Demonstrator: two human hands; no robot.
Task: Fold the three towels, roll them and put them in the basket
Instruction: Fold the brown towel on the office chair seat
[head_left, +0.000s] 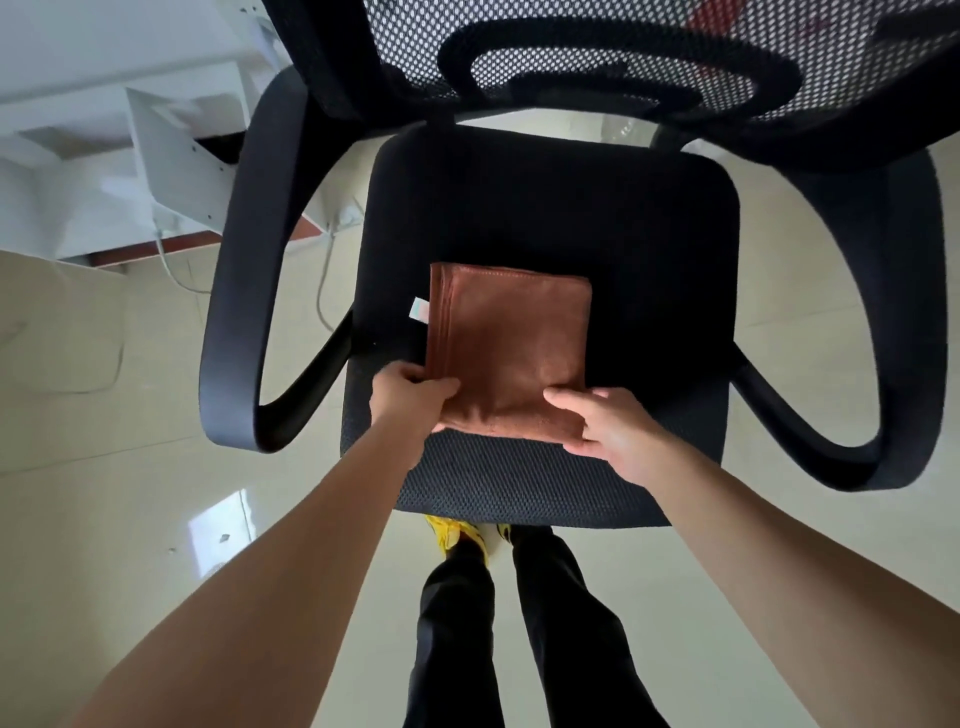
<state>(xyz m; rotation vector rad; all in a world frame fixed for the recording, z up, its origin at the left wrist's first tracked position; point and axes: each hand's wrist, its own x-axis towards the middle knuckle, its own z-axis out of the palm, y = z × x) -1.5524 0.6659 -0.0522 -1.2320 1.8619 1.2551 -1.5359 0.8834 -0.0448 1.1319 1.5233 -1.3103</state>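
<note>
1. Left hand pinches the near-left corner of a folded rust-brown terry towel.
2. Right hand grips its near-right corner, thumb on top.
3. Towel lies flat on a black mesh office-chair seat.

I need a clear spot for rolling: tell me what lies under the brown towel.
The brown towel lies folded on the black chair seat. The left hand and right hand grip its near edge. Anything between towel and seat is covered, so unseen.
</note>
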